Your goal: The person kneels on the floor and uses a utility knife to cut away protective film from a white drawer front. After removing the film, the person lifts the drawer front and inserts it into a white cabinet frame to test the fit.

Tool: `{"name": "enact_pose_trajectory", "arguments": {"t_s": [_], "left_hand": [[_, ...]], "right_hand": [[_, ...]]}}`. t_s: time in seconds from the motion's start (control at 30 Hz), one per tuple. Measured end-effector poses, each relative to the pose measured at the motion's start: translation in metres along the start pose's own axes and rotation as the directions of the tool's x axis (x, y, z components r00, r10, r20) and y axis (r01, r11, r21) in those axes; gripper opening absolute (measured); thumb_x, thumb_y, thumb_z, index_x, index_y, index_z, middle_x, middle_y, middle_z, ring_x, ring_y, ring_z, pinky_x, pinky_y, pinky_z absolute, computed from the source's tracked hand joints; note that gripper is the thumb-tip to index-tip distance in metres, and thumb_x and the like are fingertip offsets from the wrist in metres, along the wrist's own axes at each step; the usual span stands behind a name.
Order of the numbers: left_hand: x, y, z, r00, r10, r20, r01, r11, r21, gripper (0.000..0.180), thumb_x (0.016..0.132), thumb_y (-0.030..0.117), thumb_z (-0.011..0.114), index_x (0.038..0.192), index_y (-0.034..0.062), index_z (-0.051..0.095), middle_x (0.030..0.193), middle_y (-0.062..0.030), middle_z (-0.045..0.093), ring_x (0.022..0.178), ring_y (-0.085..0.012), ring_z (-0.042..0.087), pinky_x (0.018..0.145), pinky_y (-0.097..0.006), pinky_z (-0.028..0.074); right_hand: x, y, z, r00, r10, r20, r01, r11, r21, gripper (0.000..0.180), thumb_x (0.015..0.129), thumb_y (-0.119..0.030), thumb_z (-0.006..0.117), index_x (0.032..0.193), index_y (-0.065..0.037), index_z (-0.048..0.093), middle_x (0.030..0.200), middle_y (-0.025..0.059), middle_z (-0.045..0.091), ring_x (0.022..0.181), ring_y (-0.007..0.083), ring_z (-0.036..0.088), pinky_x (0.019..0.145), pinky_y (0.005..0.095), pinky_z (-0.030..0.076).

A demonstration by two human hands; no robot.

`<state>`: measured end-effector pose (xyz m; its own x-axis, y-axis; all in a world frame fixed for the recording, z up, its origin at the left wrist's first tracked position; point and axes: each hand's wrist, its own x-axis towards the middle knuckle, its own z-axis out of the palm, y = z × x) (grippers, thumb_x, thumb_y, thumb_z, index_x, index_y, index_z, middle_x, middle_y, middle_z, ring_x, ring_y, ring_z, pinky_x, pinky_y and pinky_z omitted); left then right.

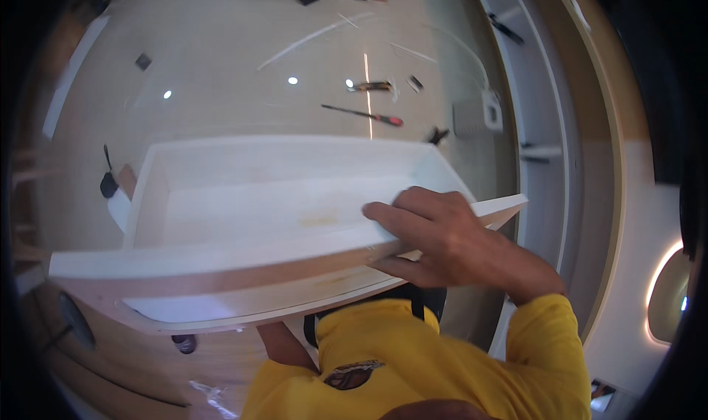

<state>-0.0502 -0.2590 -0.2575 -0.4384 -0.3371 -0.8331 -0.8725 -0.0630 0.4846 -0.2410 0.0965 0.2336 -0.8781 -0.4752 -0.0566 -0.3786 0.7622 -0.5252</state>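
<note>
Overhead, one white drawer box (pixel 243 213), right hand (pixel 442 235) gripping its front edge, left hand hidden.

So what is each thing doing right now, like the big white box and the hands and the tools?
White drawer box: open side up, nothing inside, held off the floor.
Right hand: gripping the box's front panel, fingers over the top edge.
Left hand: hidden under the box; only the forearm shows.
Red-handled screwdriver: lying flat on the floor.
Second tool: lying on the floor.
</note>
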Motion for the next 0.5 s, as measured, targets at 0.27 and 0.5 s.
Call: {"name": "enact_pose_trajectory", "arguments": {"t_s": [0.27,0.5], "left_hand": [[-0.006,0.077,0.016,0.901,-0.083,0.426,0.207,0.945,-0.254,0.056,0.107,0.039,0.037,0.149,0.0020,0.041,0.154,-0.0190,0.046,0.140,-0.0411,0.043,0.116,-0.056,0.033],[-0.069,0.128,0.141,0.671,-0.075,0.737,0.216,0.971,-0.098,0.058,0.108,0.041,0.037,0.151,0.0021,0.039,0.154,-0.0184,0.046,0.139,-0.0406,0.045,0.115,-0.055,0.035]], "right_hand": [[-0.131,-0.038,0.062,0.921,0.244,-0.303,-0.212,0.968,0.135,0.035,0.075,-0.014,0.076,0.104,0.001,0.062,0.087,0.0130,0.061,0.086,0.0319,0.065,0.067,0.0428,0.055],[-0.270,-0.106,0.061,0.748,0.427,-0.508,-0.439,0.892,0.103,0.012,0.076,-0.004,0.069,0.083,0.001,0.061,0.088,0.0139,0.060,0.085,0.0311,0.065,0.068,0.0433,0.054]]}}
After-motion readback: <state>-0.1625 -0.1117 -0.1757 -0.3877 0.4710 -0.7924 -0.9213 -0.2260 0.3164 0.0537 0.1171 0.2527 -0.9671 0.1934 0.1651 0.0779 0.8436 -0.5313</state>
